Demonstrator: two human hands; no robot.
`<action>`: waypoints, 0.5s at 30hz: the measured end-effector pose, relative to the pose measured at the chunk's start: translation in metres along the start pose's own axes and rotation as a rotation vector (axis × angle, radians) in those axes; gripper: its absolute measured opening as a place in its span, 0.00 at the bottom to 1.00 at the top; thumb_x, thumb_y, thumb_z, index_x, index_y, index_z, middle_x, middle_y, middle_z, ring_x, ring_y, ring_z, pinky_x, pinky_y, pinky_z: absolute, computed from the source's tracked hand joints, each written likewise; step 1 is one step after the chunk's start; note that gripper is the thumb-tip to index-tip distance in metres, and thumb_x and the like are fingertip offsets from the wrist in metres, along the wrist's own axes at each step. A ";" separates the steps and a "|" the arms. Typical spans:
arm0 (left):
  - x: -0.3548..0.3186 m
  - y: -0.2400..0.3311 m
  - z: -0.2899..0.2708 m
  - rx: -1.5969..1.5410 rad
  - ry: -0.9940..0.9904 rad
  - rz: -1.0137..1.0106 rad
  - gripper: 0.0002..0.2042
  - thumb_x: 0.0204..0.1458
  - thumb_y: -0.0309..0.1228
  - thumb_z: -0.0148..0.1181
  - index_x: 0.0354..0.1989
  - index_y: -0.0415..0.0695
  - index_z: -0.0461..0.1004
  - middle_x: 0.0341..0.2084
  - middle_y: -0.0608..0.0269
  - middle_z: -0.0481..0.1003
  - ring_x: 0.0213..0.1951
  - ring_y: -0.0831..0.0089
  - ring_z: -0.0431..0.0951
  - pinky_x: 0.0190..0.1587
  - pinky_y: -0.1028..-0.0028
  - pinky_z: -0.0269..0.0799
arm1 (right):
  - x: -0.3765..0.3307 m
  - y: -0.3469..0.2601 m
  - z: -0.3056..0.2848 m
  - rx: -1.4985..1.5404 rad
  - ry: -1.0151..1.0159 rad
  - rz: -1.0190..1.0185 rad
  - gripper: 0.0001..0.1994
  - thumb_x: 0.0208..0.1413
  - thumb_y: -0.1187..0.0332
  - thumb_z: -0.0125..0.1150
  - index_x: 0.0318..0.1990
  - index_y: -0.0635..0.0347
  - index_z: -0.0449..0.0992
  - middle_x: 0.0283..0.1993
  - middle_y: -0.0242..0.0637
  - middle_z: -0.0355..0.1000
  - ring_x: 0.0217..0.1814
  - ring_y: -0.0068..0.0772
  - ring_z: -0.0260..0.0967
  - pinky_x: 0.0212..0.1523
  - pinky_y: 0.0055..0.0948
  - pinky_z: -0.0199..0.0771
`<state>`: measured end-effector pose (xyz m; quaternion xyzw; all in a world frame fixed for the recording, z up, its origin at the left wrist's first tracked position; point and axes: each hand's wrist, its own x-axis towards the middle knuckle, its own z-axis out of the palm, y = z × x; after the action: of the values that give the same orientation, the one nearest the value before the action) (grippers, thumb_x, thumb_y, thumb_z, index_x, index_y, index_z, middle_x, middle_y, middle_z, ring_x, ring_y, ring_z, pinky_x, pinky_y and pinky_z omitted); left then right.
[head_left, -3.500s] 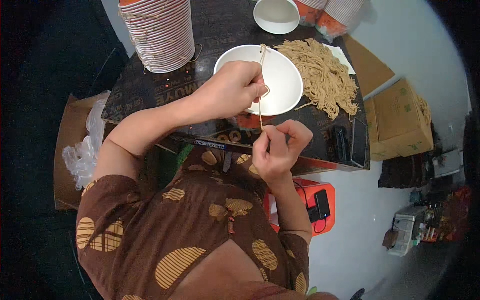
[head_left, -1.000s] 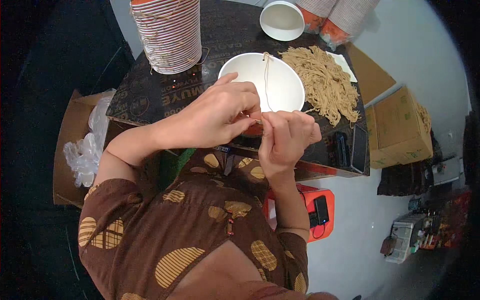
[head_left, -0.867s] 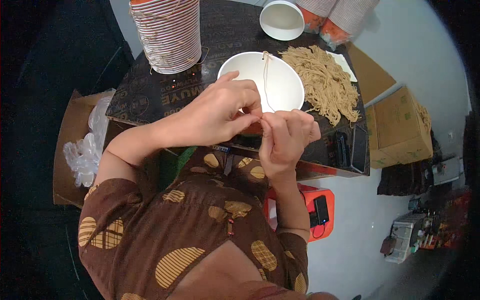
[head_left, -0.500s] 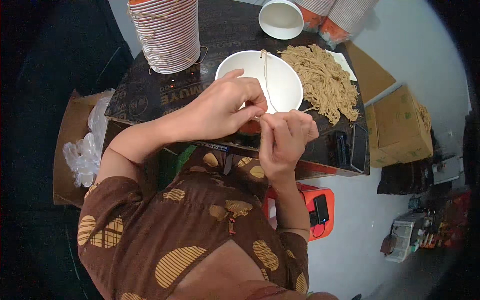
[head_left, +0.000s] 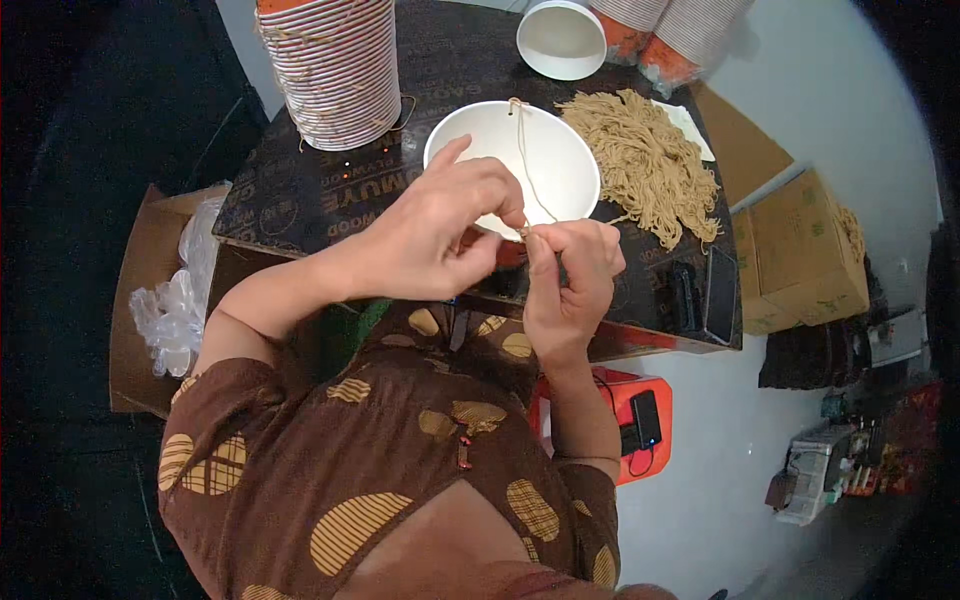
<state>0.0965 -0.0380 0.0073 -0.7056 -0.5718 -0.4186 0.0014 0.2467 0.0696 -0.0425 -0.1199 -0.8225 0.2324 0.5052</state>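
A white paper bucket (head_left: 562, 165) with an orange-red outside sits tilted at the table's front edge, its mouth facing me. Tan string (head_left: 524, 150) is fastened at a hole in its far rim and crosses the white inside to the near rim. There my right hand (head_left: 575, 275) pinches the string between thumb and forefinger. My left hand (head_left: 435, 225) reaches over the bucket's near left side. Its forefinger is bent down beside the string at the rim, with the thumb apart from it. The outer fingers are partly raised.
A tall stack of strung buckets (head_left: 335, 75) stands at the back left. To the right lies a heap of tan strings (head_left: 645, 160). Another white bucket (head_left: 562, 42) and more stacks (head_left: 690, 30) are behind. A cardboard box (head_left: 805, 250) stands right of the table, a phone (head_left: 645, 418) on a red stool below.
My left thumb has come away from the forefinger and drawn back from the string. The bucket has shifted slightly left. My right hand keeps its pinch at the near rim.
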 end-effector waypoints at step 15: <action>-0.001 -0.005 0.006 0.080 0.068 0.133 0.10 0.44 0.18 0.65 0.28 0.44 0.69 0.31 0.65 0.73 0.40 0.64 0.76 0.68 0.41 0.45 | 0.005 0.006 -0.015 -0.188 -0.048 -0.193 0.04 0.56 0.68 0.61 0.38 0.52 0.76 0.37 0.31 0.68 0.46 0.39 0.62 0.52 0.42 0.54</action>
<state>0.0959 -0.0341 0.0003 -0.7267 -0.5398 -0.4179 0.0768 0.2573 0.0806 -0.0361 -0.0814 -0.8601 0.1072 0.4921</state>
